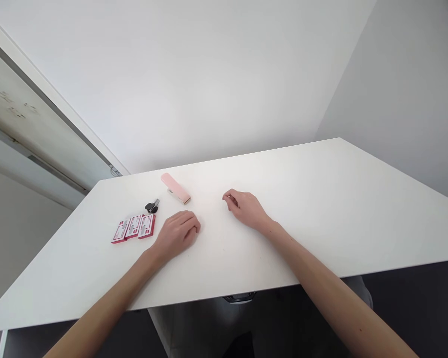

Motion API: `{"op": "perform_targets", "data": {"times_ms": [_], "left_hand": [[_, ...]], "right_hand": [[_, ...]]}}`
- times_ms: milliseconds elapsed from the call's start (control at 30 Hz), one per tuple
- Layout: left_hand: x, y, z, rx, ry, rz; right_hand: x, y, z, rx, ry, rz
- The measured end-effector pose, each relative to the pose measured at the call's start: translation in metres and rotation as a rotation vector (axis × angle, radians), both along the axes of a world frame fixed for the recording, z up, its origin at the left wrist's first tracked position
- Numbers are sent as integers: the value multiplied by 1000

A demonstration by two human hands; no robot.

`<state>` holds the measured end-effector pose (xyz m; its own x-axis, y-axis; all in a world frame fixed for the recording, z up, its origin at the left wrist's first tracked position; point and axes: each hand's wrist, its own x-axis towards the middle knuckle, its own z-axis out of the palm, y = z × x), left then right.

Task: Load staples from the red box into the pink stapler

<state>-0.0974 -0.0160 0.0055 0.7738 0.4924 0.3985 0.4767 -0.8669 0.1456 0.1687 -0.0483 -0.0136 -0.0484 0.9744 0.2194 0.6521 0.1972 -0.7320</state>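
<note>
My left hand (179,228) rests on the white table (306,199) with its fingers curled into a loose fist. It lies just right of three small red and white boxes (133,227), set side by side, and touches none of them. My right hand (245,206) is further right, thumb and forefinger drawn together in a pinch. Anything between those fingertips is too small to make out. A pink stapler (176,189) lies slantwise beyond my left hand. Between it and the boxes is a small black and metal staple remover (152,206).
A white wall (224,79) rises behind the table's far edge, and a grey wall (403,99) stands at the right. On the left there is a recessed ledge or window frame (48,114). Below the near edge, a dark floor (205,328) shows.
</note>
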Motion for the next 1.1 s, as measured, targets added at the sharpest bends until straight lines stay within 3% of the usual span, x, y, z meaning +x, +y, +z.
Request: {"op": "perform_targets", "data": {"times_ms": [67, 167, 333, 567, 767, 1100], "left_hand": [[20, 8, -3, -46, 30, -81], [41, 19, -6, -149, -19, -92], [46, 26, -7, -284, -69, -58], [44, 20, -10, -197, -4, -159], [44, 20, -13, -167, 27, -173], [52, 20, -9, -220, -87, 22]], "right_hand": [[0, 0, 0, 1, 1, -4], [0, 1, 0, -1, -4, -6], [0, 0, 0, 6, -50, 1], [-2, -2, 1, 7, -85, -7], [-3, -3, 3, -2, -80, -14], [-3, -3, 4, 9, -91, -8]]}}
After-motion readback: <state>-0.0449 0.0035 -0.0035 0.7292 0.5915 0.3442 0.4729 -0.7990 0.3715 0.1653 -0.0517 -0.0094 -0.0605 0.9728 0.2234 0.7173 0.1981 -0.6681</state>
